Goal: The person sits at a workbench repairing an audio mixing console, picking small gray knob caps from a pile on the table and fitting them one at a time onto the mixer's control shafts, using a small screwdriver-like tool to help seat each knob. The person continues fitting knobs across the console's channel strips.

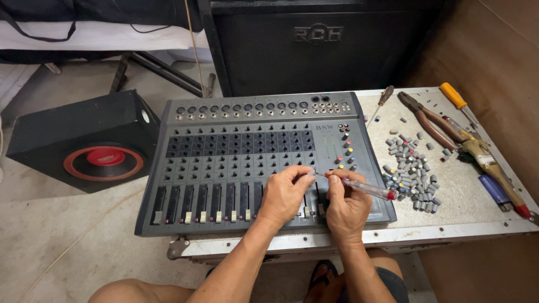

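The head view looks down on a grey audio mixer point(247, 163) lying flat on a worn white table point(466, 219), its rows of bare knob shafts and its faders facing up. Both hands work near the mixer's lower right corner. The left hand point(285, 193) is curled, thumb and forefinger pressed together at their tips on a small spot of the panel just above the faders — what they pinch is too small to tell. The right hand point(347, 205) is closed around a slim screwdriver point(362, 187) with a clear shaft and red end; the tool lies nearly level, its tip pointing left to meet the left fingertips, its red end sticking out to the right over the mixer's edge.

Just beside the mixer on the right sits a loose heap of small grey knobs point(412, 174) (a few have strayed toward the back of the table). Farther right lie a pair of pliers point(435, 123), an orange-handled screwdriver point(456, 100), a blue lighter point(494, 191) and 1 more small screwdriver point(384, 96) near the mixer's top corner.

On the floor to the left stands a black speaker box point(84, 140) with a red ring; a large black amplifier cabinet point(314, 45) rises behind the mixer.
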Available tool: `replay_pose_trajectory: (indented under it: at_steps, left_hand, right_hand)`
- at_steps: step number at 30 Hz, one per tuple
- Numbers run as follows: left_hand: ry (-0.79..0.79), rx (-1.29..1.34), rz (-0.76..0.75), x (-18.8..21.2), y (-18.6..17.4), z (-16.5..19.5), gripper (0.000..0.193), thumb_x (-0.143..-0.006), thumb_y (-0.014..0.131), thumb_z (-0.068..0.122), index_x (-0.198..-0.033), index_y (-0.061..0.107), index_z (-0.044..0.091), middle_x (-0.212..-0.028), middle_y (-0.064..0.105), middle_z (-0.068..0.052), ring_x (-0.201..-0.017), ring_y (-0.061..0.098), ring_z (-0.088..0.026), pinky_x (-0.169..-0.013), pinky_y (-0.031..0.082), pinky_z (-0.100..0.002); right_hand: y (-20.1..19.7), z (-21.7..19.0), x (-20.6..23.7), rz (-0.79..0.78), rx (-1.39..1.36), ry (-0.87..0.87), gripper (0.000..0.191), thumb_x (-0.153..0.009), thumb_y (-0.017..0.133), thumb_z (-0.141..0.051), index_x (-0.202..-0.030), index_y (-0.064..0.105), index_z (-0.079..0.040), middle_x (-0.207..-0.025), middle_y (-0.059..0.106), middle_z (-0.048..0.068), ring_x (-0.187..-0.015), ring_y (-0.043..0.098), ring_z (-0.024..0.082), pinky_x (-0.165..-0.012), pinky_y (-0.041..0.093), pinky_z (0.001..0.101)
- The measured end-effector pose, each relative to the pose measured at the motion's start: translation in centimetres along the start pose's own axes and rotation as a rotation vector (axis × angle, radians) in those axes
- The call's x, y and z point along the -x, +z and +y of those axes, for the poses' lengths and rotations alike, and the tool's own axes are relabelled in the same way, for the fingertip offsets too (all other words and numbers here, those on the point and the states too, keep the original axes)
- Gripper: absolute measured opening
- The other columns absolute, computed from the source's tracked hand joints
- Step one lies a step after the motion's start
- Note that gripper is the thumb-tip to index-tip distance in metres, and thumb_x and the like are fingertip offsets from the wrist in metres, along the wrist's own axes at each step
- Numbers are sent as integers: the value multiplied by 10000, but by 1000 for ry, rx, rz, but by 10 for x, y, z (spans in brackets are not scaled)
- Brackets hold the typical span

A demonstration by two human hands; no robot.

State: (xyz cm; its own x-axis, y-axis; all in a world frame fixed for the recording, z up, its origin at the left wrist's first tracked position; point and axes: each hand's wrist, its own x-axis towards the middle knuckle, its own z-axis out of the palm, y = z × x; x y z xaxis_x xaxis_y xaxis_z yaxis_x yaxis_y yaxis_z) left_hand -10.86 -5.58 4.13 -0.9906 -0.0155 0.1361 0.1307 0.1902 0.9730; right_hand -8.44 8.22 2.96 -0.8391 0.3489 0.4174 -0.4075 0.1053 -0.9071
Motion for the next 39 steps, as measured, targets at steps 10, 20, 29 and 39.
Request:
replay_pose_trajectory:
  at_steps: [10,20,29,39]
  left_hand:
    - [32,-15,170,-6,5,-16,267,-903,712,217,-1101,766,45,-871,795,-116,-740,737,-136,-706,580,-290]
    - [92,-142,200,-13,10,-14,244,-876,717,206,-1054,778,51,-938,774,-165,-825,768,-260,-759,587,-357]
    - [227,-561,100,-20,22,2,150,-872,685,180,-939,779,84,-920,708,-153,-890,682,-392,-767,546,-503]
    - [252,-917,-68,-39,26,-4,172,-828,597,48,-868,759,5,-1005,682,-228,-952,692,-409,-808,577,-496]
  right_hand:
    - [3,1,2,41,159,-173,70,-1037,639,-56,-1083,630,-4,-936,668,28,-779,575,57,-689,481,222]
    - [5,1,-1,111,336,-216,68,-1010,661,-94,-1035,660,-31,-859,665,51,-744,610,107,-675,496,269]
    - [5,-3,-2,109,280,-163,90,-1004,657,-108,-1040,641,-27,-801,662,41,-682,591,109,-627,486,275]
    - [4,-1,-2,113,290,-147,91,-998,661,-115,-1030,644,-32,-759,640,35,-651,581,109,-601,479,278]
